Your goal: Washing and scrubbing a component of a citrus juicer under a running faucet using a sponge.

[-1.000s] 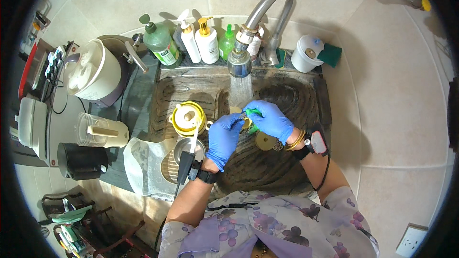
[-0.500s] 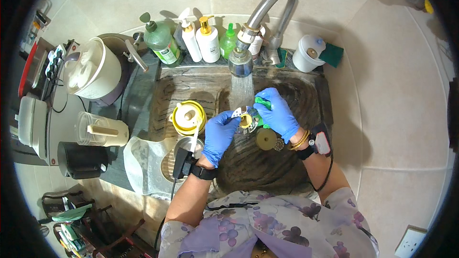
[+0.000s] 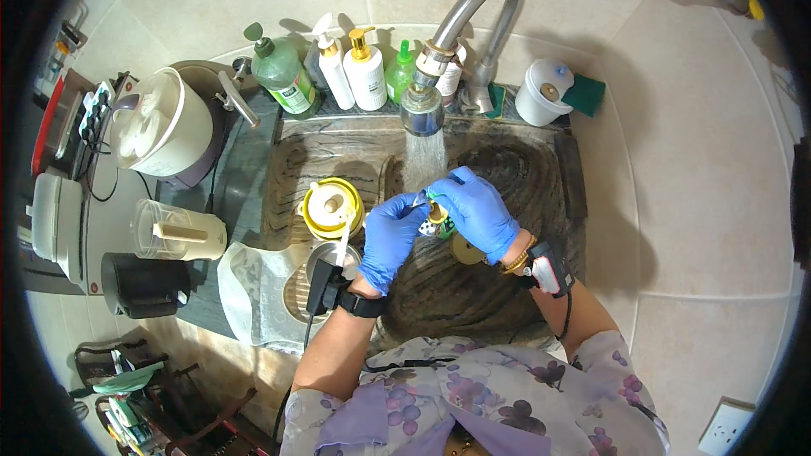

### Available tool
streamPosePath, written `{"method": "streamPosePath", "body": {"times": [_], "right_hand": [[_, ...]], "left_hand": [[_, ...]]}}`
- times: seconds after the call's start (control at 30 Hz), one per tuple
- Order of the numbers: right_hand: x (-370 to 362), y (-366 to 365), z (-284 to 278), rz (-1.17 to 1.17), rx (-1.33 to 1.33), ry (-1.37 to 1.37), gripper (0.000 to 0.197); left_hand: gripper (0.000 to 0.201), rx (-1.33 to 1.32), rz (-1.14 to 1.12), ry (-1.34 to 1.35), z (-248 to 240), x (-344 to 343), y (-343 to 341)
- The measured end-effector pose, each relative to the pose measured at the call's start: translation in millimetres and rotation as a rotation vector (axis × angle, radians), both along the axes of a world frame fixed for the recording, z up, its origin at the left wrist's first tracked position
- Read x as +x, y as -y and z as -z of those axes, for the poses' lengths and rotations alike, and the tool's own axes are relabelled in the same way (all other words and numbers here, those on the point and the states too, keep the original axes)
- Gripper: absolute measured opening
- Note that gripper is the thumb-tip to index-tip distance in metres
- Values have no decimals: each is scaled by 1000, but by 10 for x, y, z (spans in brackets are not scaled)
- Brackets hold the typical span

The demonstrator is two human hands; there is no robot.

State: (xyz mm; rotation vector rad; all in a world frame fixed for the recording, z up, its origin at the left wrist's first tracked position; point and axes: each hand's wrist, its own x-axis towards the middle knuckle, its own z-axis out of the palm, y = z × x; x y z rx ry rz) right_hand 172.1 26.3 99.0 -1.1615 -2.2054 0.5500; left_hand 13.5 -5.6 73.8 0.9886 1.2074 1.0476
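Note:
My left hand point(image 3: 389, 243), in a blue glove, is closed on a small part with a yellow ring point(image 3: 437, 213) and what looks like a perforated metal piece. My right hand point(image 3: 480, 213), gloved in blue too, presses a green scrubber point(image 3: 448, 228) against that part; the fingers hide most of both. The two hands meet over the dark sink, just below the water stream point(image 3: 425, 160) from the running tap point(image 3: 422, 110). Under my right hand lies a dull yellow disc point(image 3: 466, 250), partly covered.
A cream and yellow lidded pot point(image 3: 319, 218) and a steel bowl point(image 3: 348, 274) stand left of my left hand. Pump bottles point(image 3: 367, 78) line the back ledge. A white tub point(image 3: 537, 100) with a green scouring pad point(image 3: 585, 95) is back right. Clear plastic point(image 3: 245, 295) lies front left.
My right hand has moved left and slightly down, bringing the green scrubber onto the yellow-ringed part. My left hand has stayed nearly still.

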Motion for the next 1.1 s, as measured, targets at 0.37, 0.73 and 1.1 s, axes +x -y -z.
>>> {"method": "streamPosePath", "body": {"times": [0.37, 0.73, 1.1], "right_hand": [[18, -37, -30, -106, 222, 273, 16], [215, -164, 116, 143, 49, 130, 7], [-6, -198, 20, 85, 53, -89, 6]], "left_hand": [[17, -57, -42, -21, -34, -5, 16], [16, -19, -73, -40, -126, -175, -175], [16, -55, -81, 39, -71, -10, -210]]}}
